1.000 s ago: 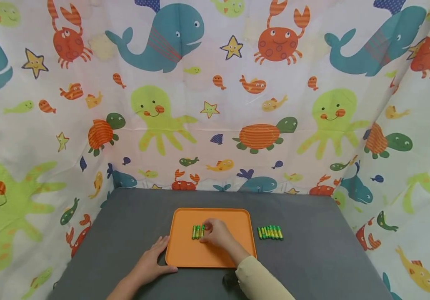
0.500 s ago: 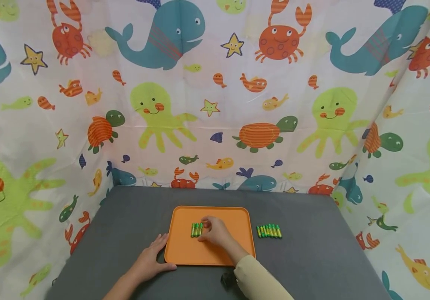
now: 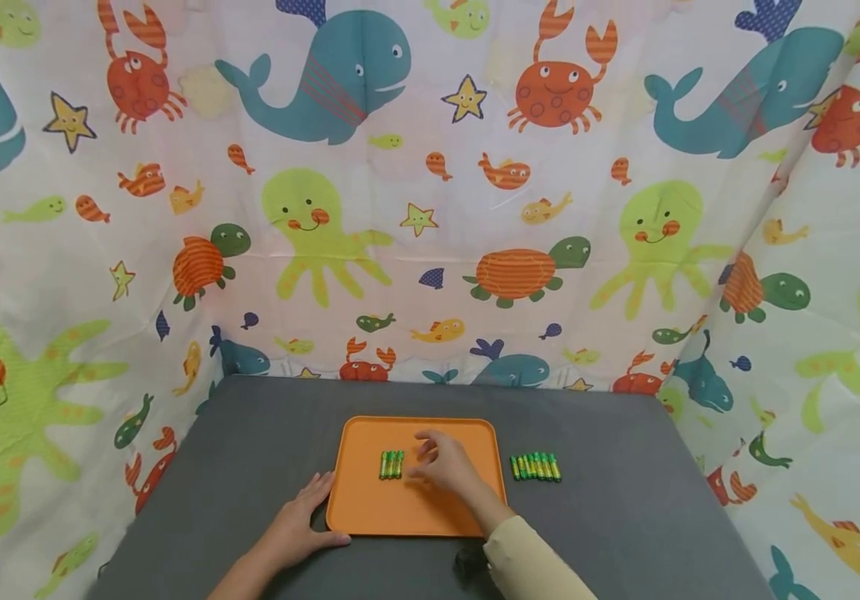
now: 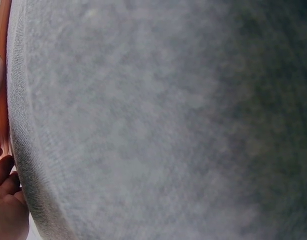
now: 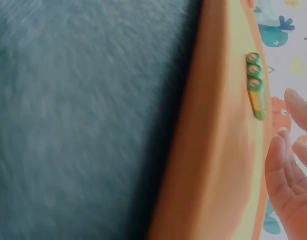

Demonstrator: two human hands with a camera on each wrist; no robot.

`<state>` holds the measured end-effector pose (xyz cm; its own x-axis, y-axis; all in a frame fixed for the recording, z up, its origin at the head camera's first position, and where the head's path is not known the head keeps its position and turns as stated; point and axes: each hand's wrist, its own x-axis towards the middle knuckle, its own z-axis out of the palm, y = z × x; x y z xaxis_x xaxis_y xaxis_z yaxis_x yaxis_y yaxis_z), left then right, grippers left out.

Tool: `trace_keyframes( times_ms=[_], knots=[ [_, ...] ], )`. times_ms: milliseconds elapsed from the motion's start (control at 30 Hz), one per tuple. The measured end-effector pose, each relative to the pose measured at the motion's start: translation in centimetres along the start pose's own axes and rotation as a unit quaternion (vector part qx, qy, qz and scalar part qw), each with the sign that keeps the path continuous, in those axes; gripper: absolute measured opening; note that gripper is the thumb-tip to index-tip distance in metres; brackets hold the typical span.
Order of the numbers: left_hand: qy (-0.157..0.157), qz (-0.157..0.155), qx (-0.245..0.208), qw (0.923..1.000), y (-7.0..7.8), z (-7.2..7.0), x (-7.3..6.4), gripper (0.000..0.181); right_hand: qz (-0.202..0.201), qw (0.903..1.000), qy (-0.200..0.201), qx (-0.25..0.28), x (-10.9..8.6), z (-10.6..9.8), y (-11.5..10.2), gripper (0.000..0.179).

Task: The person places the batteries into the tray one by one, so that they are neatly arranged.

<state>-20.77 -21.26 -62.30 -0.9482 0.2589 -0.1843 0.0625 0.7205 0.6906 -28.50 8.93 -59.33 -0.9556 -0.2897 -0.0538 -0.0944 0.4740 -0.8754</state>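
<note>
Three green-and-yellow batteries (image 3: 392, 465) lie side by side in a row on the orange tray (image 3: 370, 510), left of its middle. Over the tray, just right of that row, my right hand (image 3: 451, 467) has its thumb and fingers spread apart with nothing between them. The right wrist view shows the same fingers (image 5: 276, 167) apart from the batteries (image 5: 254, 70). My left hand (image 3: 297, 523) rests against the tray's left side, its fingers extended along the rim and its thumb at the front-left corner. In the left wrist view, fingertips show at the tray's edge (image 4: 0, 112).
Right of the tray, several more green-and-yellow batteries (image 3: 536, 467) lie in a row on the grey tabletop (image 3: 610, 500). A sheet with printed sea animals (image 3: 430, 325) rises behind and on both sides. A dark object (image 3: 469, 563) sits beside the right sleeve (image 3: 531, 560).
My right hand's thumb and fingers have parted, and the hand has drawn a little to the right, off the third battery. The left hand stays at the tray's edge.
</note>
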Motion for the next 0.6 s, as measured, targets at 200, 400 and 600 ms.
trace_keyframes(
  times_ms=[200, 400, 600],
  knots=[
    [0.004, 0.008, -0.003, 1.0, -0.3, 0.1, 0.1, 0.114, -0.005, 0.9997, 0.01, -0.021, -0.5, -1.8, -0.4, 0.064],
    [-0.003, 0.01, 0.001, 0.9999, -0.6, 0.4, 0.2, 0.114, -0.01, 0.9989, 0.034, -0.033, -1.6, -3.6, -0.4, 0.063],
    [0.001, 0.006, -0.002, 1.0, -0.5, 0.1, 0.1, 0.114, -0.014, 0.9982, 0.055, -0.02, -2.4, -5.0, -1.0, 0.06]
  ],
)
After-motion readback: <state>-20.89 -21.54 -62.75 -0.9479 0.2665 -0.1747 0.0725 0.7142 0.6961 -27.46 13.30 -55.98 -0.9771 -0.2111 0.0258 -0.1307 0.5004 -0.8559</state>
